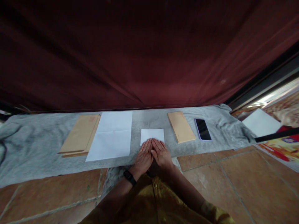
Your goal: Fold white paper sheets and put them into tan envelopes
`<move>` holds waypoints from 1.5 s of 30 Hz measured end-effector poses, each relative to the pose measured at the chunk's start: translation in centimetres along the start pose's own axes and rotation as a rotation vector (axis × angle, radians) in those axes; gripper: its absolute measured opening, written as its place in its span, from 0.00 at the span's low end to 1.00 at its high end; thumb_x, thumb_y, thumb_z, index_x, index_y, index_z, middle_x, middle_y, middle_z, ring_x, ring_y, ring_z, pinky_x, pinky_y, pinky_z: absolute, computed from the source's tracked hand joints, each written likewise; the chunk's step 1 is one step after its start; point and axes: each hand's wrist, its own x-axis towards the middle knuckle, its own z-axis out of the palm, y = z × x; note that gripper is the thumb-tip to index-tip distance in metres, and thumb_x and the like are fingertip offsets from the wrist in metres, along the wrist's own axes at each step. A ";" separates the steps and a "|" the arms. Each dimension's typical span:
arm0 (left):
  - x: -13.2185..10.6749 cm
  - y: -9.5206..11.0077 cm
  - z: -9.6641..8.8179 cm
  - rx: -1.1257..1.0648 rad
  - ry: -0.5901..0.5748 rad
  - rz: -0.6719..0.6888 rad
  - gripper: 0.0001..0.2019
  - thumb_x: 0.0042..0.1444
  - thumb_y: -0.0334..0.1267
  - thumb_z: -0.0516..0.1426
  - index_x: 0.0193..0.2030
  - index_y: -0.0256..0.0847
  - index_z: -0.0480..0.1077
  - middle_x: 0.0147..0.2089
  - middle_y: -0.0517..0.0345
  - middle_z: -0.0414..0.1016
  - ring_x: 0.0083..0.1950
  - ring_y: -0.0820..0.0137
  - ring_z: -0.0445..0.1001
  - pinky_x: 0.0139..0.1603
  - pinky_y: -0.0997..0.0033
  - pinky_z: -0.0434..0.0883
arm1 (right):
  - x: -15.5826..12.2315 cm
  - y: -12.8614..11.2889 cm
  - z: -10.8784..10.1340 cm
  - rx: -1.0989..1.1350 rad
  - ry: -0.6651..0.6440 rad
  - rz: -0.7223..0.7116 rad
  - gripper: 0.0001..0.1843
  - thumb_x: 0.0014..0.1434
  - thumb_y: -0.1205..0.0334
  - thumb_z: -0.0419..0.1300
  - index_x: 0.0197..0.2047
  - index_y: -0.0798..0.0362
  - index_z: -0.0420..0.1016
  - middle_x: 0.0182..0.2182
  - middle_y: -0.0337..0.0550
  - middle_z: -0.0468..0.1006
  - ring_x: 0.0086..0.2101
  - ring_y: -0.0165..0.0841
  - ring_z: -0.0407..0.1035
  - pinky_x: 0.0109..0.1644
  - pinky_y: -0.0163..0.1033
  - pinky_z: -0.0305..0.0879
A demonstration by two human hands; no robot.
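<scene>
A small folded white sheet of paper (152, 133) lies flat on the grey cloth in front of me. My left hand (144, 156) rests on its near part, fingers stretched out and lying flat. Beside it, my right hand (161, 152) presses flat on the same paper, its fingertips meeting those of the left. The paper's near edge is hidden under both hands. Left of them are larger white sheets (114, 133) with a faint crease across the middle. To the right lies a stack of narrow brown envelopes (181, 127).
Larger brown envelopes (79, 133) are stacked at the left. A phone (203, 129) lies at the right on the grey cloth (221, 133). Behind hangs a dark red curtain (149, 62). A white sheet (261, 123) and a colourful printed package (282, 149) are at far right.
</scene>
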 end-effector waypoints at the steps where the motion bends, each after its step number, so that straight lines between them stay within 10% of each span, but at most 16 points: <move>1: -0.1 -0.2 -0.1 0.002 0.001 -0.006 0.31 0.65 0.34 0.45 0.75 0.29 0.48 0.76 0.39 0.53 0.77 0.60 0.50 0.76 0.53 0.54 | -0.2 0.1 -0.1 -0.020 -0.008 0.000 0.29 0.73 0.58 0.48 0.74 0.56 0.55 0.68 0.53 0.63 0.68 0.41 0.56 0.73 0.54 0.52; 11: -1.7 -1.7 -1.6 0.025 0.034 -0.022 0.37 0.66 0.50 0.53 0.74 0.29 0.50 0.76 0.35 0.52 0.77 0.55 0.50 0.74 0.51 0.58 | -2.2 1.5 -0.8 -0.162 -0.035 -0.023 0.33 0.71 0.57 0.54 0.74 0.57 0.53 0.69 0.55 0.61 0.68 0.44 0.57 0.72 0.55 0.54; 30: -2.8 -2.5 -2.1 0.118 0.015 -0.043 0.37 0.67 0.52 0.52 0.74 0.27 0.50 0.75 0.35 0.53 0.77 0.56 0.48 0.75 0.52 0.56 | -4.1 4.5 -2.9 -0.153 -0.012 -0.011 0.27 0.73 0.58 0.49 0.72 0.55 0.58 0.67 0.53 0.66 0.66 0.43 0.60 0.70 0.55 0.57; 38: -2.8 -2.6 -2.1 0.088 0.037 -0.033 0.38 0.66 0.50 0.54 0.74 0.27 0.50 0.75 0.34 0.52 0.77 0.54 0.49 0.75 0.51 0.56 | 2.9 5.5 -3.2 -0.085 0.052 0.180 0.23 0.71 0.62 0.48 0.66 0.55 0.68 0.63 0.53 0.71 0.63 0.42 0.63 0.66 0.51 0.62; 45: -2.8 -3.0 -2.1 0.072 0.040 -0.027 0.36 0.67 0.50 0.52 0.74 0.29 0.49 0.75 0.35 0.53 0.77 0.55 0.49 0.74 0.49 0.58 | 9.3 5.7 -3.7 -0.089 -0.167 0.361 0.19 0.65 0.67 0.54 0.57 0.57 0.75 0.57 0.56 0.75 0.56 0.43 0.67 0.64 0.47 0.60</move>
